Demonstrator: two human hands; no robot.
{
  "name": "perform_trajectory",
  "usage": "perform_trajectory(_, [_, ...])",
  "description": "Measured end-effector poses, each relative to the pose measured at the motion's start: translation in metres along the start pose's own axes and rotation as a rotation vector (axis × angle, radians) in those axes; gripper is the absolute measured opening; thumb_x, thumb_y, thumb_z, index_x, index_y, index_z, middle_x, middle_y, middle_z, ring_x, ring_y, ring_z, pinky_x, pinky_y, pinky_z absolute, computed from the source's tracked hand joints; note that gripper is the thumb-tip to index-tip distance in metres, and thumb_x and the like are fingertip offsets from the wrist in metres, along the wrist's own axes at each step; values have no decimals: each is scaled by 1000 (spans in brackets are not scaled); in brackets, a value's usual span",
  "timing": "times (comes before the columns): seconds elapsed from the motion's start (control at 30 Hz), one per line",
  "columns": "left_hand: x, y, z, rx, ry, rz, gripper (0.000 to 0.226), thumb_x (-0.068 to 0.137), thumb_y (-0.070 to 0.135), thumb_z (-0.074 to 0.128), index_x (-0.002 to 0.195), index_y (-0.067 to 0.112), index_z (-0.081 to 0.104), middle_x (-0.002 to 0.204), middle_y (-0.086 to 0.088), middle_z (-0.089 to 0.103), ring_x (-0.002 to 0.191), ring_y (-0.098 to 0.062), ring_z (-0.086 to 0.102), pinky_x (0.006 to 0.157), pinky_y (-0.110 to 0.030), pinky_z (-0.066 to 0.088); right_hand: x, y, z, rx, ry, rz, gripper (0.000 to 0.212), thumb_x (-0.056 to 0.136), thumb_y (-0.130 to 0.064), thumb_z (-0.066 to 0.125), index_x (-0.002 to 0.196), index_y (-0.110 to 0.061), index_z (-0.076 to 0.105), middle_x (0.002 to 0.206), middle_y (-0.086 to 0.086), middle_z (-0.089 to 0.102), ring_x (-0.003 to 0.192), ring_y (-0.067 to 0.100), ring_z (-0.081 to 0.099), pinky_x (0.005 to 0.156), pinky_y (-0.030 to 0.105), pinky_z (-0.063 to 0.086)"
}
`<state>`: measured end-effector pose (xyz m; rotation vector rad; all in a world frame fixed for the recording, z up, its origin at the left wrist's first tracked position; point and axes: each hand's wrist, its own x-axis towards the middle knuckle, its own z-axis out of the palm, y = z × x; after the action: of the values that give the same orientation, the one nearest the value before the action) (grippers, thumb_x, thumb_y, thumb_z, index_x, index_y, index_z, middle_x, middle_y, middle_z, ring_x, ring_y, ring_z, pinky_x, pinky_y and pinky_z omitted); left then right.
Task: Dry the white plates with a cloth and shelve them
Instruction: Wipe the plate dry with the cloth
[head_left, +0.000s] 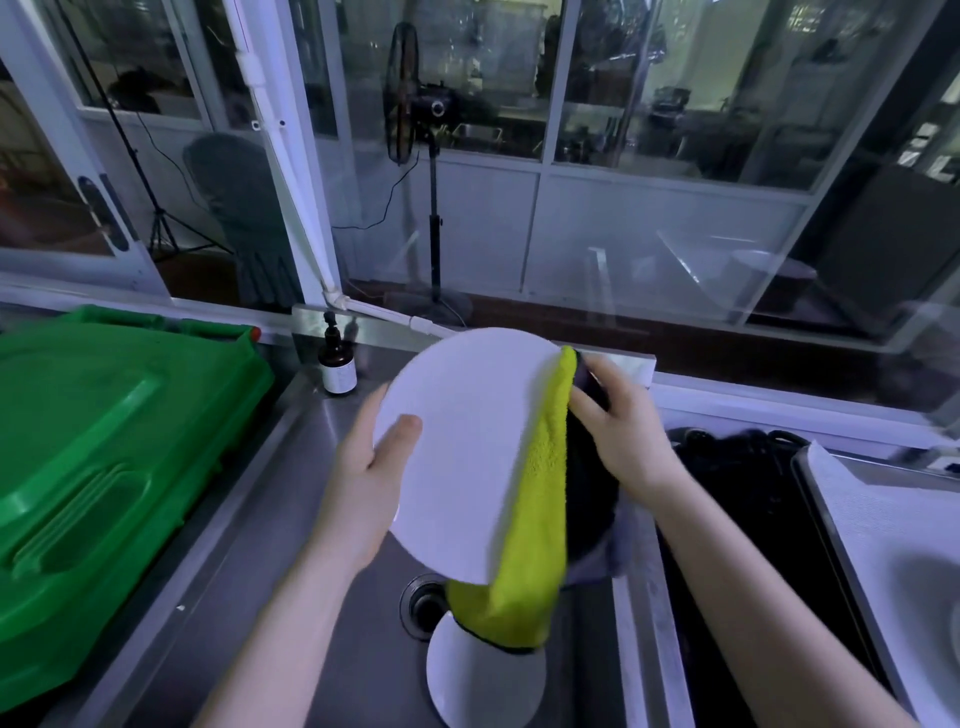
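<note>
white plate (457, 457) mid-drying, tilted above the sink (291, 545): left rim gripped by left hand (363, 467), thumb on its face; right edge wrapped in yellow-green cloth (540, 493), clamped there by right hand (623, 431). second plate (483, 680) lying in the sink below, probably still to dry. no shelf in view; shelving of both plates judged still ahead.

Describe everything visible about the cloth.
The cloth is lime green and fluffy, like microfibre, with dark edging and a dark reverse. It is folded over the right rim of the tilted plate and hangs down above the sink, its lower end in front of a second plate; contact there cannot be told. The right hand grips it against the rim. The left hand holds only the plate.
</note>
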<state>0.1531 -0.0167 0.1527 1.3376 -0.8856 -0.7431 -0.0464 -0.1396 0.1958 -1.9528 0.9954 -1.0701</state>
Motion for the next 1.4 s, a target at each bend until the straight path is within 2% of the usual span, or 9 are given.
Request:
perform_trajectory(0.13, [4, 11, -2, 121, -91, 48, 39, 91, 39, 57, 130, 40, 62, 125, 19, 69, 122, -2, 60, 106, -41, 47, 24, -26, -5, -199, -292, -197, 30, 84, -4, 70, 90, -32, 61, 84, -20, 62, 83, -4, 54, 81, 17, 42])
perform_trajectory(0.2, [1, 14, 1, 83, -58, 72, 34, 92, 35, 56, 123, 44, 65, 122, 17, 71, 118, -3, 63, 101, -39, 49, 26, -24, -7, -150, -286, -183, 17, 87, -5, 68, 94, -21, 67, 89, -7, 69, 86, -2, 55, 82, 20, 44])
perform_trajectory(0.4, [-7, 7, 13, -276, 251, -76, 30, 103, 20, 53, 122, 39, 68, 113, 12, 75, 104, -12, 71, 74, -29, 60, -39, 10, 28, 294, 217, 162, 26, 93, -5, 57, 98, -29, 66, 84, -19, 69, 81, 0, 57, 72, 13, 44])
perform_trajectory(0.53, [-9, 3, 16, -250, 231, -158, 30, 104, 20, 52, 117, 42, 68, 111, 18, 75, 101, -5, 70, 71, -21, 57, -59, 21, 43, 382, 309, 276, 26, 91, -6, 56, 98, -29, 66, 87, -11, 69, 81, 5, 58, 74, 21, 46])
perform_trajectory(0.77, [15, 17, -14, 154, -171, -47, 30, 99, 28, 61, 127, 38, 64, 122, 18, 71, 120, -7, 63, 110, -41, 45, -2, -8, 2, -45, -154, -146, 27, 88, -1, 66, 97, -26, 60, 79, -28, 60, 79, -16, 51, 78, 8, 38])
perform_trajectory(0.9, [21, 26, -10, 356, -358, 32, 27, 90, 38, 64, 115, 49, 64, 116, 23, 69, 112, 2, 62, 100, -33, 47, 13, -18, 5, -141, -470, -232, 8, 89, -6, 67, 95, -9, 66, 85, -6, 66, 82, -3, 54, 81, 19, 44])
perform_trajectory(1.03, [11, 15, -12, 88, -155, -19, 35, 76, 44, 71, 111, 48, 68, 115, 16, 73, 108, -5, 68, 91, -34, 52, 9, 0, 0, -87, -243, -190, 18, 90, -12, 62, 91, 5, 60, 77, 13, 58, 78, 3, 45, 75, 28, 41])
perform_trajectory(1.2, [-19, -15, 17, -194, 111, -144, 50, 64, 48, 75, 112, 35, 71, 111, 12, 76, 106, -8, 71, 91, -36, 52, -21, 25, 22, 614, 223, 297, 7, 92, -13, 63, 92, -8, 67, 88, 5, 57, 89, 15, 48, 84, 36, 39])
perform_trajectory(1.4, [-13, -18, 9, -133, 55, -100, 44, 70, 46, 72, 113, 51, 65, 118, 18, 73, 111, -1, 68, 94, -32, 49, -33, 33, 25, 432, 243, 277, 17, 92, -13, 62, 78, -8, 55, 73, 0, 44, 77, 11, 39, 75, 31, 34])
